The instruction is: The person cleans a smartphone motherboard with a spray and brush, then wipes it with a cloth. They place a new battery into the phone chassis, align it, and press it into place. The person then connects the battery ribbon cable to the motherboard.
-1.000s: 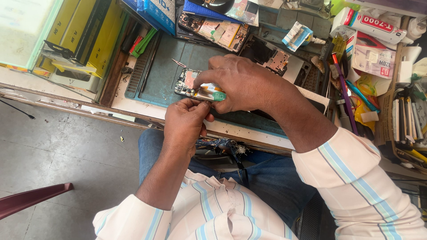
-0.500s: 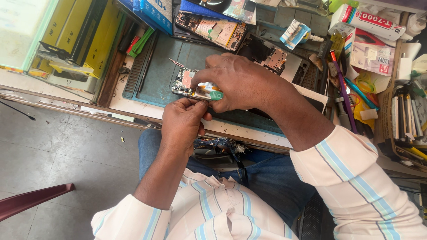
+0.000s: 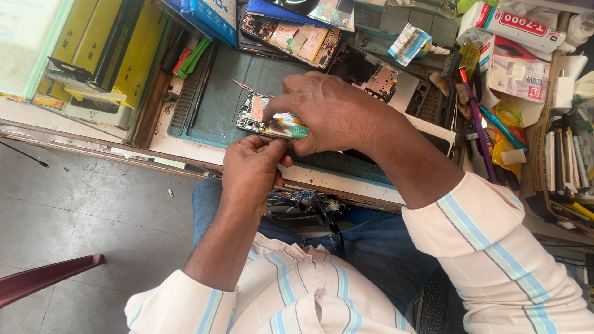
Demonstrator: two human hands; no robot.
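An opened phone (image 3: 263, 117), its circuit board and battery bare, sits pinched between both hands above a teal work mat (image 3: 213, 93). The right hand (image 3: 328, 111) clamps its top edge, hiding the far end; the left hand (image 3: 250, 170) grips from below. Beyond lie tweezers (image 3: 242, 85) and opened phones (image 3: 291, 37).

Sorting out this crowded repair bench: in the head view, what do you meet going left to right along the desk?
Yellow boxes → green work mat → opened phone held in the left hand and right hand → purple-handled tool → rack of tools.
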